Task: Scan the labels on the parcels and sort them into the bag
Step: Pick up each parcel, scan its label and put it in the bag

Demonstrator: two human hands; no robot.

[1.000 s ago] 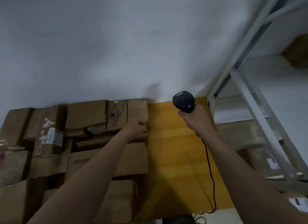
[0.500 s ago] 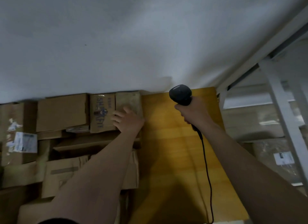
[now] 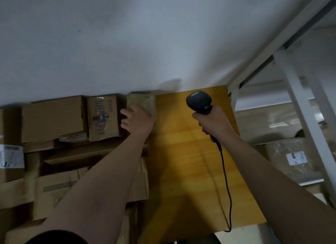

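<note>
Cardboard parcels crowd the left half of the yellow wooden bench, stacked from the far edge against the wall down to the near edge, and from what I see here the job is close to its start: I count many boxes waiting and none visibly sorted. No bag shows anywhere in my view, so I cannot say whether anything has gone into it. My left hand lies spread, fingers loosely open, on a small tan parcel standing at the far edge of the bench, touching the wall and just beside a box printed with blue lettering; it rests on the parcel without having closed round it yet. My right hand is wrapped firmly round the handle of the black scanner, head raised over the bare right part of the bench, its cord trailing to the near edge. I see no label on the face of the tan parcel turned to me, so I judge it must be pulled out and turned before scanning. One box at the left edge shows a white label. Metal shelving stands to the right.
</note>
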